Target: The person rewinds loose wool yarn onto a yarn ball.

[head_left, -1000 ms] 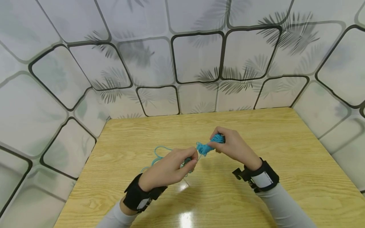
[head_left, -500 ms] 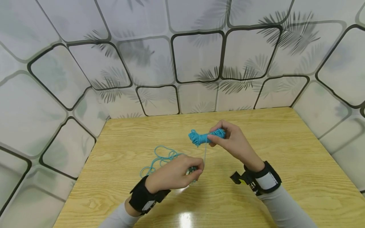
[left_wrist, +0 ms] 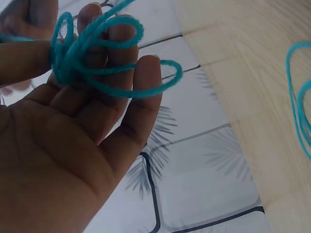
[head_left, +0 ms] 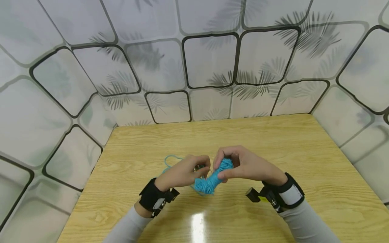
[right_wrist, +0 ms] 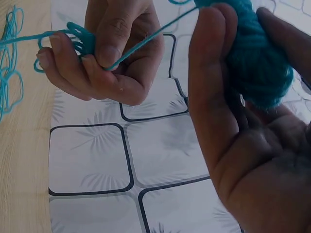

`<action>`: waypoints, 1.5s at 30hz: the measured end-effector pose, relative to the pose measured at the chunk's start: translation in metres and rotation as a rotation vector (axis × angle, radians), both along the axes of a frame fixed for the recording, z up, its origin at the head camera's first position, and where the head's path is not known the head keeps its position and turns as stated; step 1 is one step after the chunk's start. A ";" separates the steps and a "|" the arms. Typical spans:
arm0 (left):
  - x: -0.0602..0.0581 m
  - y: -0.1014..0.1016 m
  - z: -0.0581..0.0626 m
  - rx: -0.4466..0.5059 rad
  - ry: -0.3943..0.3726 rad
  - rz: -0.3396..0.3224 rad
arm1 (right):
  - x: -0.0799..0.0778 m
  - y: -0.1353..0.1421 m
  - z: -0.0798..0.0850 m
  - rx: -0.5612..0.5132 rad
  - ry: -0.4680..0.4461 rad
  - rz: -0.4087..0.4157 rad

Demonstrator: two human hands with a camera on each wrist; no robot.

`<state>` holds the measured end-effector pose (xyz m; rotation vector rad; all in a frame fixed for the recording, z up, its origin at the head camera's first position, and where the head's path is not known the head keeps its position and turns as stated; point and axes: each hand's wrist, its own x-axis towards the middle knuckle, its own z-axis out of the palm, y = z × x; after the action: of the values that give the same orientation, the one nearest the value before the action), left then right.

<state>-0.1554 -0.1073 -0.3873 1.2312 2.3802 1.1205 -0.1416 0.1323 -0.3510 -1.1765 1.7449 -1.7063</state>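
A blue yarn skein (head_left: 214, 180), bound round its middle, is gripped by my right hand (head_left: 246, 165) between thumb and fingers and tilts down to the left. My left hand (head_left: 185, 172) pinches a strand of the same yarn between thumb and forefinger. Small yarn loops (left_wrist: 114, 58) bunch at the thumb and lie across the fingers in the left wrist view. A taut strand (right_wrist: 155, 36) runs from the left fingertips to the skein (right_wrist: 255, 58) in the right wrist view. The skein's lower end overlaps the left fingertips' side in the head view.
Loose blue yarn (head_left: 170, 160) trails over the wooden table (head_left: 136, 141) behind and left of the left hand. A patterned cloth or wall covering (head_left: 209, 64) rises at the table's back and sides. Each wrist carries a black strap (head_left: 152, 195) with a small camera.
The right hand first raised the skein and levelled it, then lowered it toward me, its left end now tipping down. The left hand moved right and down, then back up and left.
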 end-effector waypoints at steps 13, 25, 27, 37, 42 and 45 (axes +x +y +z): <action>-0.005 -0.012 0.022 -0.005 0.039 0.015 | -0.003 0.000 -0.005 0.392 0.291 -0.022; 0.011 -0.008 0.037 -0.032 0.127 -0.045 | -0.007 -0.002 -0.011 0.638 0.333 -0.233; 0.014 -0.008 0.039 -0.033 0.134 -0.048 | -0.008 -0.002 -0.013 0.647 0.345 -0.270; 0.025 -0.004 0.043 -0.020 0.155 -0.069 | -0.017 -0.001 -0.019 0.589 0.287 -0.485; 0.029 -0.003 0.045 -0.004 0.167 -0.062 | -0.024 0.003 -0.025 0.513 0.252 -0.571; 0.030 -0.004 0.046 0.000 0.165 -0.062 | -0.027 0.005 -0.029 0.482 0.235 -0.605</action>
<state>-0.1258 -0.1111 -0.3416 1.4397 2.4395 1.0374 -0.1686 0.1372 -0.3801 -0.6872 2.6659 -1.3224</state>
